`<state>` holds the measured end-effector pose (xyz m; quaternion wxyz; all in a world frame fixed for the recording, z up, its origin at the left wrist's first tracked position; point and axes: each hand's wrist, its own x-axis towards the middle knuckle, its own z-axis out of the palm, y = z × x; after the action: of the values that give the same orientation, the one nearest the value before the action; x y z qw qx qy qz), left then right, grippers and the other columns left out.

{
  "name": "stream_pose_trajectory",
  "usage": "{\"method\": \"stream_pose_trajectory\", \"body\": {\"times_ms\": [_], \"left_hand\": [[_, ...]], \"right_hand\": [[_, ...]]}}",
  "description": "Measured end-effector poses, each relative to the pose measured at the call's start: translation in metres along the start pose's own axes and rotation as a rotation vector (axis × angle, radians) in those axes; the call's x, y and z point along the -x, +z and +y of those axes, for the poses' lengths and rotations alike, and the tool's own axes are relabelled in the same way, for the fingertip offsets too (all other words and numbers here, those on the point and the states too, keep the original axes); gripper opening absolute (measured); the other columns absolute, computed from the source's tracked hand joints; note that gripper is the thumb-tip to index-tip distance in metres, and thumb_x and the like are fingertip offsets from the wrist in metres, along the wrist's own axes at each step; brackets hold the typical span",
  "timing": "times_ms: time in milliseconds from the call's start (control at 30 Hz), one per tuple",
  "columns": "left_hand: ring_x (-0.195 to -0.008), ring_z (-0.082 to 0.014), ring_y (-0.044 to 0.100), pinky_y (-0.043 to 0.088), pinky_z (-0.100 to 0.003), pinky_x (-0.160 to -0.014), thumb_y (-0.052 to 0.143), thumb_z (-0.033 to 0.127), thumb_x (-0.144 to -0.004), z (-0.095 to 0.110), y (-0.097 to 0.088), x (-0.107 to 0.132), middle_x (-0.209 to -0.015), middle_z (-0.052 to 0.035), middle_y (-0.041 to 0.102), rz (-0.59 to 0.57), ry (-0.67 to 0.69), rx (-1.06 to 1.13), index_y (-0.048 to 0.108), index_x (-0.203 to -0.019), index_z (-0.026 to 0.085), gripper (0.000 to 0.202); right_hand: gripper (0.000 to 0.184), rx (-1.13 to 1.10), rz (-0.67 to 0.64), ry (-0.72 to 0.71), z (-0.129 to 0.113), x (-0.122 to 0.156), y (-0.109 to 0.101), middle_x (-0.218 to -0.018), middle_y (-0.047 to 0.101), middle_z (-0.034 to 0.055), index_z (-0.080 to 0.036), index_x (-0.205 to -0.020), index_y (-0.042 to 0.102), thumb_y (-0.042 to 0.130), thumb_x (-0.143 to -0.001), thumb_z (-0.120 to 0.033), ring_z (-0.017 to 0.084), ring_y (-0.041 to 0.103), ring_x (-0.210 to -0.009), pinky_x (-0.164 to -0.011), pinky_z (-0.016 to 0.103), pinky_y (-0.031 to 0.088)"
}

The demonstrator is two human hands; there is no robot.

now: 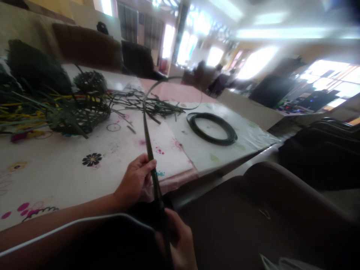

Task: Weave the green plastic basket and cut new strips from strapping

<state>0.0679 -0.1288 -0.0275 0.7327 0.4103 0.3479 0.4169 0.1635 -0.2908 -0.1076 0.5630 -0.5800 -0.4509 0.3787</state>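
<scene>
My left hand (137, 179) pinches a long dark green strip (148, 140) between thumb and fingers, just past the table's near edge. From there the strip runs up over the table and bends round in a wide loop. Lower down, close to my body, my right hand (180, 236) is closed around the lower part of the same strip; its fingers are partly in shadow. A coil of similar dark strip (212, 128) lies flat on the table, to the right of the held strip.
Woven dark green baskets (80, 114) stand at the left among loose strips. Short cut pieces (157, 107) lie scattered at mid-table. The table (112, 176) has a flowered plastic cover. A brown chair (239, 221) is at my right, and a white cable (84, 220) crosses my left forearm.
</scene>
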Motion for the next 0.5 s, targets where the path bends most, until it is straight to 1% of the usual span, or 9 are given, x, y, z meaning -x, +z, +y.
{"method": "stream_pose_trajectory", "body": {"times_ms": [67,100,200,267,400,500], "left_hand": [[-0.037,-0.0037,0.032,0.028,-0.015,-0.036,0.071,0.034,-0.080,0.000,0.000,0.001,-0.047,0.0089,0.037,-0.014,-0.001,0.004,0.046,-0.072,0.019,0.030],[-0.037,-0.0036,0.032,0.028,-0.015,-0.036,0.071,0.034,-0.080,0.001,0.001,0.001,-0.047,0.0087,0.038,-0.019,-0.001,0.002,0.046,-0.071,0.018,0.030],[-0.038,-0.0035,0.032,0.027,-0.015,-0.036,0.071,0.034,-0.079,0.003,0.000,0.000,-0.048,0.0084,0.038,-0.024,-0.001,-0.017,0.047,-0.070,0.018,0.030],[-0.038,-0.0033,0.031,0.026,-0.015,-0.036,0.071,0.034,-0.079,0.005,-0.002,-0.003,-0.047,0.0082,0.037,-0.017,0.010,-0.023,0.048,-0.070,0.017,0.030],[-0.039,-0.0027,0.029,0.024,-0.014,-0.036,0.072,0.033,-0.079,0.009,-0.005,-0.009,-0.049,0.0084,0.037,0.002,0.071,-0.033,0.050,-0.071,0.017,0.028],[-0.039,-0.0029,0.028,0.023,-0.014,-0.035,0.071,0.033,-0.079,0.008,-0.005,-0.009,-0.048,0.0091,0.035,0.018,0.066,-0.033,0.047,-0.072,0.018,0.029]], "right_hand": [[0.043,0.006,0.029,-0.020,0.000,-0.001,0.000,-0.081,0.070,0.0069,-0.015,-0.114,0.064,0.066,-0.080,-0.040,0.017,0.066,-0.069,-0.064,0.023,0.054],[0.042,0.018,0.039,-0.037,0.000,-0.001,-0.001,-0.081,0.071,0.0073,-0.015,-0.114,0.064,0.066,-0.080,-0.039,0.017,0.066,-0.068,-0.063,0.022,0.054],[0.035,0.093,0.040,-0.120,0.001,-0.001,-0.003,-0.076,0.070,0.0059,-0.014,-0.107,0.067,0.065,-0.082,-0.038,0.014,0.063,-0.058,-0.055,0.019,0.052],[0.032,0.146,0.046,-0.145,0.003,0.001,-0.004,-0.074,0.070,0.0049,-0.015,-0.104,0.068,0.064,-0.082,-0.037,0.013,0.061,-0.055,-0.053,0.018,0.051],[0.038,0.150,0.079,-0.090,0.010,0.007,-0.004,-0.076,0.071,0.0052,-0.015,-0.110,0.067,0.068,-0.079,-0.036,0.014,0.064,-0.059,-0.059,0.019,0.054],[0.041,0.105,0.064,-0.058,0.015,0.010,-0.002,-0.077,0.072,0.0060,-0.015,-0.111,0.066,0.069,-0.077,-0.038,0.015,0.065,-0.060,-0.061,0.021,0.055]]}}
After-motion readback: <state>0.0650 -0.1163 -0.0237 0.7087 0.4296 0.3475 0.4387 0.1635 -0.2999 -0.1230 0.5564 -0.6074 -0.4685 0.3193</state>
